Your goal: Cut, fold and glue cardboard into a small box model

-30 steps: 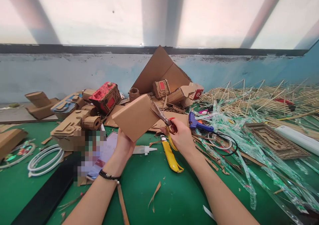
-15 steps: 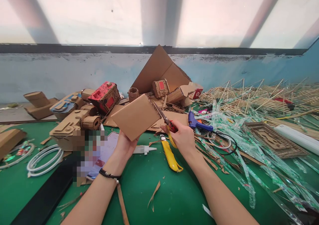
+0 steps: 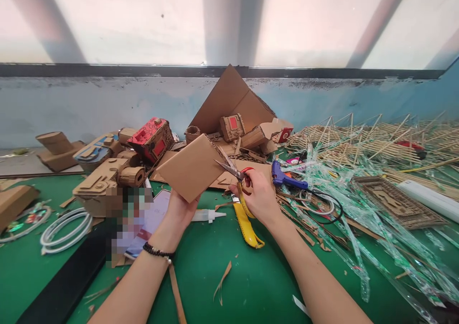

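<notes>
The largest thing before me is the green table. On its right side there is a wide heap of thin wooden sticks, and nearer to me lies clear plastic wrapping. At the back, a big cardboard sheet leans on the pale blue wall.

Next in size is the cardboard piece, which I hold above the middle of the table, tilted, with its corrugated edge at the right. My left hand supports it from below; the fingers are closed on it, though most of them are hidden behind it.

My right hand has its fingers bent around the handles of the scissors. The blades are parted at the right edge of the piece, and one of them crosses in front of its face; whether they touch it, I cannot tell.

Below the scissors lies the yellow cutter. The blue glue gun rests just beyond my right hand. A small bottle with a white nozzle is partly hidden by my left hand. Smallest is the dark bead bracelet on my left wrist.
</notes>
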Motion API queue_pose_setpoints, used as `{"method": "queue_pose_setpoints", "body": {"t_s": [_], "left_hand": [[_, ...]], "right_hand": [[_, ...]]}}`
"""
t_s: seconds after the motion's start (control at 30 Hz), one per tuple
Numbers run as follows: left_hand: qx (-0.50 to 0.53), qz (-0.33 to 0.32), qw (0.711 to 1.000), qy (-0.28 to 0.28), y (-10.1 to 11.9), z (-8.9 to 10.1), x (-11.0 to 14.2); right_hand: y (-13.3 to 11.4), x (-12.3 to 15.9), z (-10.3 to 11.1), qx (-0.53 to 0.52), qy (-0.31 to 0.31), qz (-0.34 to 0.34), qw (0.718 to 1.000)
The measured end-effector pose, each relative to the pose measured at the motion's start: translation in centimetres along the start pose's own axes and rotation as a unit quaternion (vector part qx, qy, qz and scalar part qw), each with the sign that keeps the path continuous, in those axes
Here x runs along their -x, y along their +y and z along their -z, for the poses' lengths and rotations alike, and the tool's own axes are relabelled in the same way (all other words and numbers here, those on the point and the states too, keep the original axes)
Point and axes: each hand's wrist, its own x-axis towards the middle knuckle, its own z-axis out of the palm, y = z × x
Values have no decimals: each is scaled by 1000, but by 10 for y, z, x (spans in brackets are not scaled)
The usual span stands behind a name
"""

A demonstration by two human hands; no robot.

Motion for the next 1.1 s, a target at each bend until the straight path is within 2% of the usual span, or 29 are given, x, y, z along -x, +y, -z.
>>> {"method": "queue_pose_setpoints", "body": {"t_s": [0.2,0.4,0.7,1.1], "left_hand": [[-8,-34,999,10,3,1,0],[-20,-35,999,12,3,3,0],[16,-14,1000,13,-1,1,1],[24,-1,1000,-2,-5,1,0]], "right_hand": [[2,0,-1,-27,-14,-31,999],[-2,1,0,-47,-28,-72,996],[-2,2,1,-47,-19,-81,995],[-6,3,1,38,4,-93,995]]}}
